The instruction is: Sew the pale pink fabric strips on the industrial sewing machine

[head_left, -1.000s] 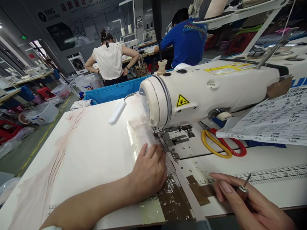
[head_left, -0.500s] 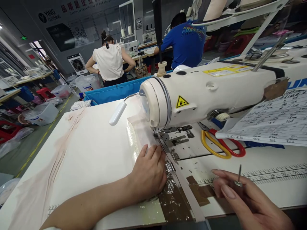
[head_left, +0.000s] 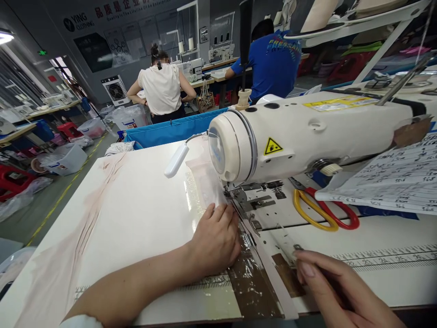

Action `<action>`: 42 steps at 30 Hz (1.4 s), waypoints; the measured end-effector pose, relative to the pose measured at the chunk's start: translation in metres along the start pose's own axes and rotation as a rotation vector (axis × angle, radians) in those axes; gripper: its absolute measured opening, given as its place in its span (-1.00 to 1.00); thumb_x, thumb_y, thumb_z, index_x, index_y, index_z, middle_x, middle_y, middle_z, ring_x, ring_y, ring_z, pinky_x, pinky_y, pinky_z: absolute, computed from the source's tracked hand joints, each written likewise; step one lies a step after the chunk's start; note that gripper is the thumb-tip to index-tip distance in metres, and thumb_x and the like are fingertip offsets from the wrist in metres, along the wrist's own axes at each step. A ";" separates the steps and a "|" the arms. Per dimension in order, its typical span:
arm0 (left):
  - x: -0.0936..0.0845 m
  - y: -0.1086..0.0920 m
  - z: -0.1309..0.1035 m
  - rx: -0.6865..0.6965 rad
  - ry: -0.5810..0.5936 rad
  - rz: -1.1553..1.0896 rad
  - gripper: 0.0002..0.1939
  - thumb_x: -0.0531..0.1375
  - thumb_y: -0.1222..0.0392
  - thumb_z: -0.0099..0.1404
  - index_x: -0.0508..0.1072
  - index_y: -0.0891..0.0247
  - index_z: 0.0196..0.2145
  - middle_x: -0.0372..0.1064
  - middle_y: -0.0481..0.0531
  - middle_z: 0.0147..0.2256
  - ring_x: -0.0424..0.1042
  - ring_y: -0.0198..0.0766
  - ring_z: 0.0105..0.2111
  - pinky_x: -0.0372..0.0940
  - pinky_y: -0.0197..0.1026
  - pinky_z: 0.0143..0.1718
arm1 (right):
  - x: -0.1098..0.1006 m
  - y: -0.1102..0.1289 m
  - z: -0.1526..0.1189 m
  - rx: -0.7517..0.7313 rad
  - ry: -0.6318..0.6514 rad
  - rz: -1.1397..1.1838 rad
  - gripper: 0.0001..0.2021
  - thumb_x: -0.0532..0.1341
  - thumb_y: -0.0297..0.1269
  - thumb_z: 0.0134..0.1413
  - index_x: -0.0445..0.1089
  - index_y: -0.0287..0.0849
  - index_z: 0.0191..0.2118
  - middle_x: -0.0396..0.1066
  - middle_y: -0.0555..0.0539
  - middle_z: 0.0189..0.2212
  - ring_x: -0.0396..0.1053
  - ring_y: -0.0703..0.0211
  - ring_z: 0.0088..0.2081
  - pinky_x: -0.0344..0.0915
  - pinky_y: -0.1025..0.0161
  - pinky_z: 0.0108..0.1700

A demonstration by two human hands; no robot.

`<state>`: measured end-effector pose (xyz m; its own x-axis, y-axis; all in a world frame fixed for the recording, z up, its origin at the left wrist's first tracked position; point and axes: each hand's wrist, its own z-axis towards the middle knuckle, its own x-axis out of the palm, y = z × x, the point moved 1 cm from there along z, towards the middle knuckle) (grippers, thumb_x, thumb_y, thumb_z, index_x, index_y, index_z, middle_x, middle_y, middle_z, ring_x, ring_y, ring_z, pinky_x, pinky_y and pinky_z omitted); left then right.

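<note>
Pale pink fabric [head_left: 205, 183] lies beneath the loosely spread left hand [head_left: 216, 239], likely for steadying, while the right hand [head_left: 337, 282] pinches a metal-tipped tool [head_left: 298, 247].

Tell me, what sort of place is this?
Most likely a garment workshop: a sewing machine stands in front, more machines sit on tables beyond, and the wall sign reads "YING CLOTHING".

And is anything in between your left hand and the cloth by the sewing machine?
No, nothing visible is in the way: the left hand touches the near end of the cloth beside the sewing machine.
</note>
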<state>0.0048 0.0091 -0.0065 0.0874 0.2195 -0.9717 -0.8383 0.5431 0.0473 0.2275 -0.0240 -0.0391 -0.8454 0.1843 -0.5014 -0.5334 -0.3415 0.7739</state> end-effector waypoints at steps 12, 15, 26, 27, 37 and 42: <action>0.001 0.010 0.008 -0.092 -0.018 -0.175 -0.60 -0.02 0.22 0.36 0.30 0.51 0.06 0.30 0.28 0.03 0.28 -0.02 0.02 0.31 -0.02 0.03 | 0.044 0.044 0.028 -0.503 0.147 -0.244 -0.80 0.00 -0.33 0.35 0.34 -0.17 -0.09 0.43 -0.06 -0.35 0.44 0.21 -0.40 0.31 0.34 -0.41; 0.003 0.011 0.007 -0.081 -0.032 -0.191 -0.60 -0.02 0.24 0.34 0.29 0.49 0.07 0.29 0.29 0.05 0.27 -0.02 0.03 0.31 0.01 0.04 | 0.051 0.044 0.030 -0.569 0.080 -0.360 -0.75 -0.05 -0.34 0.36 0.37 -0.23 -0.13 0.46 -0.09 -0.37 0.46 0.18 -0.42 0.28 0.31 -0.47; 0.003 0.011 0.007 -0.089 -0.060 -0.199 -0.63 -0.01 0.28 0.32 0.33 0.47 0.04 0.30 0.26 0.03 0.28 -0.01 -0.01 0.31 0.02 0.03 | 0.061 0.047 0.032 -0.659 0.012 -0.532 -0.71 -0.08 -0.41 0.36 0.38 -0.30 -0.17 0.48 -0.14 -0.37 0.49 0.14 -0.40 0.29 0.29 -0.45; 0.003 0.011 0.007 -0.097 -0.060 -0.203 -0.62 -0.01 0.28 0.32 0.32 0.46 0.05 0.30 0.26 0.03 0.28 -0.02 -0.01 0.32 0.02 0.02 | 0.061 0.047 0.032 -0.661 0.001 -0.544 -0.72 -0.08 -0.41 0.36 0.38 -0.30 -0.17 0.48 -0.13 -0.38 0.48 0.14 -0.41 0.29 0.29 -0.45; 0.004 0.024 0.010 -0.132 -0.054 -0.244 -0.60 0.00 0.30 0.31 0.31 0.43 0.08 0.29 0.21 0.04 0.26 -0.06 0.00 0.28 0.01 0.06 | 0.069 0.051 0.031 -0.609 -0.036 -0.769 -0.70 -0.06 -0.49 0.28 0.41 -0.30 -0.13 0.50 -0.14 -0.37 0.42 0.20 -0.54 0.21 0.30 -0.51; 0.004 0.029 0.010 -0.135 -0.065 -0.230 -0.60 0.02 0.29 0.31 0.31 0.42 0.08 0.30 0.19 0.05 0.24 -0.07 0.04 0.23 0.01 0.10 | 0.069 0.047 0.032 -0.639 0.007 -0.760 -0.68 -0.07 -0.48 0.30 0.44 -0.30 -0.12 0.54 -0.15 -0.32 0.47 0.18 -0.48 0.26 0.30 -0.47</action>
<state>-0.0142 0.0337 -0.0070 0.3147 0.1572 -0.9361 -0.8560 0.4731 -0.2083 0.1431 0.0022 -0.0247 -0.2837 0.5553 -0.7818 -0.8160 -0.5680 -0.1074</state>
